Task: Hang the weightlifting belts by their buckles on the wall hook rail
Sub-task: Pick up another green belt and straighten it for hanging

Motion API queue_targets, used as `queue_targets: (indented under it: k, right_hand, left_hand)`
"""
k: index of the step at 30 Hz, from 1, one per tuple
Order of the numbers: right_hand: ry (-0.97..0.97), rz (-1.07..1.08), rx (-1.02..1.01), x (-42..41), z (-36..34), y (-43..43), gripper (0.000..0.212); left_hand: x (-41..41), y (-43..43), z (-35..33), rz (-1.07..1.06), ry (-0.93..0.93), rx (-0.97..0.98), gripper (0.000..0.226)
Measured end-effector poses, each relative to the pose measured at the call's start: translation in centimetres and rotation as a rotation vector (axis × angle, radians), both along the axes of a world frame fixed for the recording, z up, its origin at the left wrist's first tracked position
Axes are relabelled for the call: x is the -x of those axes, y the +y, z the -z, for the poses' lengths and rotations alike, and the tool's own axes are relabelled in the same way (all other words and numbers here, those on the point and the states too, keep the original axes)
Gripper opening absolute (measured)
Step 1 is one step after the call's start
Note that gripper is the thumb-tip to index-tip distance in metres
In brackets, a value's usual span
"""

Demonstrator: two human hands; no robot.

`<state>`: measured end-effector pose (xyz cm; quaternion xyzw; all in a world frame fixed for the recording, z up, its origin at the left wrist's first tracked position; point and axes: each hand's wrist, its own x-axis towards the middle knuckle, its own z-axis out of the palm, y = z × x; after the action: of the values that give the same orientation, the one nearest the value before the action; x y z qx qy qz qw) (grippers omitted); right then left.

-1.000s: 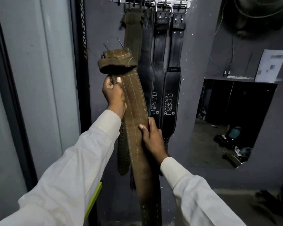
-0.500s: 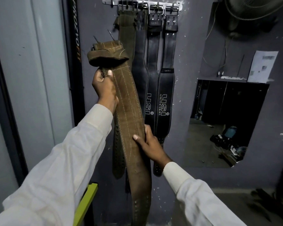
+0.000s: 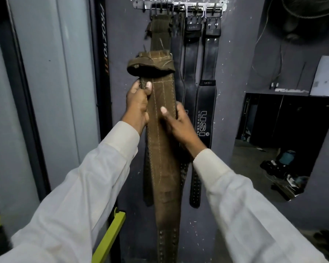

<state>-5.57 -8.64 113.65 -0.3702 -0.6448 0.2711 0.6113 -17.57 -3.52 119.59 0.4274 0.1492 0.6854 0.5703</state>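
I hold a long brown stitched weightlifting belt [image 3: 163, 164] upright in front of the wall, its top end folded over below the hook rail [image 3: 179, 5]. My left hand [image 3: 138, 105] grips its left edge just under the fold. My right hand [image 3: 177, 122] clasps its right edge a little lower. On the rail hang an olive belt [image 3: 160, 31] and several black belts, one marked USI [image 3: 204, 118], by their buckles. The brown belt's buckle is hidden by the fold.
A dark grey wall carries the rail. A black PROZVOFIT bar [image 3: 103, 54] stands at the left beside a pale panel. A mirror or opening [image 3: 273, 139] is at the right. A lime-green bar [image 3: 110, 236] sits low left.
My right hand has slid up the belt's right edge, closer to my left hand. The belt's folded top stays at about the same distance below the rail.
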Motion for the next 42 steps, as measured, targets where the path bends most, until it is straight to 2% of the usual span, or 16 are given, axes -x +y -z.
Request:
queue_targets:
  k: [4,7,10,12,15,16,19,21,25,27,30,34,35,39,40,42]
  right_hand:
    - [0.143,0.078,-0.077,-0.2,-4.0,0.8,0.033]
    - [0.184,0.135,-0.129,-0.9,-4.1,0.8,0.03]
    - [0.208,0.148,-0.168,-1.4,-3.8,0.4,0.033]
    - [0.243,0.185,-0.177,-1.4,-3.6,0.3,0.032]
    - [0.286,0.266,-0.202,-1.3,-3.0,0.4,0.026]
    - [0.293,0.279,-0.215,-1.4,-2.8,0.4,0.025]
    - [0.298,0.308,-0.247,-2.3,-2.8,0.3,0.024]
    - [0.307,0.316,-0.233,-3.0,-3.0,0.3,0.025]
    - [0.322,0.314,-0.236,-3.1,-3.0,0.4,0.026]
    - [0.32,0.308,-0.246,-3.1,-2.9,0.4,0.025]
    - [0.306,0.323,-0.251,-3.4,-2.8,0.4,0.025]
    - [0.314,0.331,-0.258,-3.2,-2.9,0.5,0.026]
    - [0.313,0.325,-0.256,-3.1,-3.0,0.6,0.026]
    - [0.305,0.345,-0.276,-3.3,-3.5,0.5,0.026]
    - [0.302,0.349,-0.276,-3.3,-3.6,0.5,0.026]
    - [0.289,0.35,-0.268,-3.1,-3.6,0.7,0.027]
  left_hand:
    - [-0.4,-0.7,0.7,0.038,0.112,-0.096,0.029]
    - [0.5,-1.2,2.0,0.057,0.435,-0.201,0.035]
    - [1.4,-1.7,4.5,0.13,0.793,-0.197,0.039]
    - [0.8,-1.8,5.6,0.018,0.904,-0.233,0.035]
    - [-0.9,-1.7,6.6,-0.337,1.019,-0.327,0.034]
    - [-1.0,-1.8,7.0,-0.396,1.033,-0.361,0.035]
    - [0.0,-1.3,8.6,-0.232,1.122,-0.457,0.045]
    - [0.4,-1.0,9.6,-0.157,1.195,-0.489,0.039]
    - [-0.7,-1.1,11.3,-0.423,1.157,-0.536,0.028]
    - [-0.3,-1.2,11.6,-0.354,1.11,-0.543,0.036]
    - [0.3,-0.9,12.2,-0.133,1.162,-0.503,0.047]
    - [-0.5,-1.3,13.1,-0.361,1.162,-0.463,0.044]
    - [-0.4,-1.3,13.3,-0.345,1.138,-0.46,0.045]
    - [0.6,-0.5,14.1,0.01,1.103,-0.359,0.053]
    - [0.6,-0.6,14.3,-0.003,1.117,-0.353,0.046]
    - [0.1,-0.8,14.9,-0.197,1.123,-0.384,0.036]
